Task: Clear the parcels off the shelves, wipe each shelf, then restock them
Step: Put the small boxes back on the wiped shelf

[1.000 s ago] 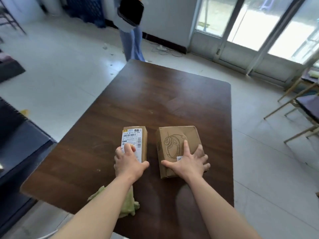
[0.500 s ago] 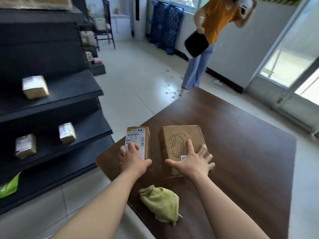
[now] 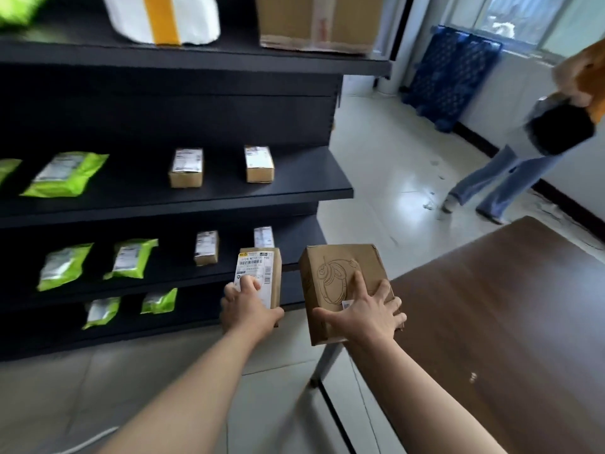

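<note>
My left hand (image 3: 247,311) grips a narrow brown box with a white barcode label (image 3: 266,273), held in the air before the dark shelving unit (image 3: 294,191). My right hand (image 3: 366,314) holds a wider brown box with a line drawing (image 3: 337,273), fingers spread over its top and thumb round its near-left corner. Both boxes hang over the floor, left of the brown table (image 3: 507,306). Small brown boxes (image 3: 186,167) and green pouches (image 3: 64,173) lie on the middle and lower shelves.
The top shelf carries a white-and-yellow bag (image 3: 163,18) and a large carton (image 3: 317,21). A person in blue jeans (image 3: 510,178) stands at the right with a dark object. A blue pallet (image 3: 451,73) leans on the far wall. Tiled floor lies between shelf and table.
Both hands lifted the two boxes off the table and carried them left toward the shelves. The view swung from the table to the shelving; the green cloth is out of sight.
</note>
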A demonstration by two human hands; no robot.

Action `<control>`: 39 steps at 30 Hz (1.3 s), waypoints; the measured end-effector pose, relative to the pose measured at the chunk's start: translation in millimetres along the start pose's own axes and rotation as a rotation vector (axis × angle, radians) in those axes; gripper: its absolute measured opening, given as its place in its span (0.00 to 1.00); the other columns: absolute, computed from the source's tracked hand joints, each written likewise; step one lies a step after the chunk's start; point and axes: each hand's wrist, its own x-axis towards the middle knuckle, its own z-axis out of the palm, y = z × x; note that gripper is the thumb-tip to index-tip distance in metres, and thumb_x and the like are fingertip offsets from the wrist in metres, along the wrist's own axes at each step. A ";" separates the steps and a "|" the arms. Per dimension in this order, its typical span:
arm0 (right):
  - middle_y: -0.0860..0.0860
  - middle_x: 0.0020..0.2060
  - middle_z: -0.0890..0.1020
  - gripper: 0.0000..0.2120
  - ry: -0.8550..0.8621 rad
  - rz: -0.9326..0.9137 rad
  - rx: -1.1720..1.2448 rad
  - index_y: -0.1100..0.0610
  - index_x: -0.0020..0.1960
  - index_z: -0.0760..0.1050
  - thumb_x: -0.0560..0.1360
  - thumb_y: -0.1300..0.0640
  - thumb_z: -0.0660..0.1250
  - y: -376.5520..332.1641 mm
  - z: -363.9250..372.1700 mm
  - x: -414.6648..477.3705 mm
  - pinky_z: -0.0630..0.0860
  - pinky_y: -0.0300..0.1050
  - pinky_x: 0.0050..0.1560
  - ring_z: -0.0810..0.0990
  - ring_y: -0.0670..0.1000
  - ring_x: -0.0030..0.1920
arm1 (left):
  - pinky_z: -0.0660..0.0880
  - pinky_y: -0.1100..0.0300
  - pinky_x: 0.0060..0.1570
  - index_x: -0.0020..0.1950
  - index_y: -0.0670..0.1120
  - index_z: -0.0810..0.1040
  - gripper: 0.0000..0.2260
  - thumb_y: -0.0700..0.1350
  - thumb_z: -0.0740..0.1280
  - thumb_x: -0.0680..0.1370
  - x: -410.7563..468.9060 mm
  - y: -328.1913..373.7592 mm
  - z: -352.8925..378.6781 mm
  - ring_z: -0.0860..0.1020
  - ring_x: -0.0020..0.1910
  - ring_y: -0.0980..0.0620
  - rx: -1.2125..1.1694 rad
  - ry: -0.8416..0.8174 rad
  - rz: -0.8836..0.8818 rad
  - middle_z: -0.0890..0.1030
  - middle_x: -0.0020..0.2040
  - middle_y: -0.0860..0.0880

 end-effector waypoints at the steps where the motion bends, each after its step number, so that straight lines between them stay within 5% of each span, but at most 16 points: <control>1: 0.57 0.76 0.46 0.62 -0.009 -0.029 -0.013 0.36 0.75 0.40 0.47 0.16 0.56 -18.5 7.7 0.0 0.53 0.70 0.68 0.51 0.70 0.72 | 0.67 0.56 0.46 0.50 0.56 0.57 0.29 0.54 0.75 0.62 7.6 -15.7 -9.4 0.65 0.54 0.47 0.004 0.004 -0.027 0.61 0.60 0.48; 12: 0.55 0.75 0.48 0.59 -0.159 -0.253 -0.162 0.35 0.74 0.42 0.48 0.18 0.58 -145.3 77.4 7.3 0.58 0.66 0.66 0.55 0.69 0.71 | 0.71 0.54 0.53 0.52 0.55 0.59 0.28 0.53 0.75 0.62 53.9 -131.2 -50.0 0.68 0.54 0.46 -0.034 0.024 -0.283 0.64 0.57 0.48; 20: 0.54 0.75 0.49 0.60 -0.270 -0.356 -0.274 0.36 0.74 0.42 0.47 0.18 0.57 -198.7 139.3 44.7 0.58 0.66 0.65 0.55 0.68 0.69 | 0.72 0.56 0.47 0.52 0.55 0.59 0.27 0.53 0.74 0.64 97.0 -179.5 -38.8 0.67 0.51 0.48 -0.047 0.013 -0.444 0.63 0.55 0.49; 30: 0.55 0.74 0.51 0.59 -0.361 -0.357 -0.388 0.35 0.74 0.43 0.47 0.17 0.55 -223.8 247.9 123.7 0.59 0.65 0.63 0.57 0.68 0.69 | 0.73 0.54 0.48 0.53 0.54 0.61 0.27 0.51 0.75 0.64 191.6 -238.7 32.1 0.67 0.50 0.48 -0.097 -0.042 -0.555 0.64 0.53 0.49; 39: 0.56 0.73 0.52 0.57 -0.358 -0.306 -0.429 0.36 0.74 0.45 0.49 0.16 0.55 -228.6 394.5 204.6 0.63 0.63 0.61 0.60 0.67 0.67 | 0.73 0.54 0.50 0.54 0.55 0.60 0.27 0.53 0.74 0.64 284.5 -321.5 153.1 0.68 0.52 0.49 -0.101 -0.100 -0.477 0.64 0.54 0.49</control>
